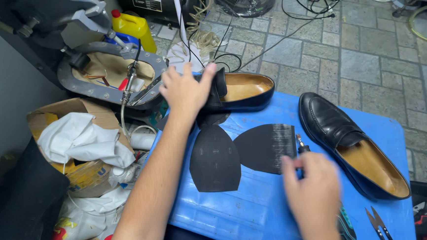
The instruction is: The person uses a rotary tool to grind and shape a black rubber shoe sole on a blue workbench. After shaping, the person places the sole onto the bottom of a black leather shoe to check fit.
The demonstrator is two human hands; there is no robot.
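Blue plastic table (pixel 247 216) fills the centre and lower right of the frame. Left hand (pixel 185 89) at upper centre grips the toe end of a black loafer (pixel 240 93), fingers wrapped over the vamp, thumb side toward the tongue; the shoe lies on the table's top edge, tan insole up. Right hand (pixel 313 188) at lower centre right is motion-blurred, fingers curled round a small dark-handled tool (pixel 301 149), exact pinch cannot tell. Two black rubber sole pieces (pixel 216 159) lie flat between the hands, touching each other; the right one has a scuffed grey edge. Second black loafer (pixel 352 146) lies diagonally at right, apart from the hands. Thread snips (pixel 383 234) at lower right. Cardboard box of white rags (pixel 81 141) at left, yellow bottle (pixel 135 28) upper left
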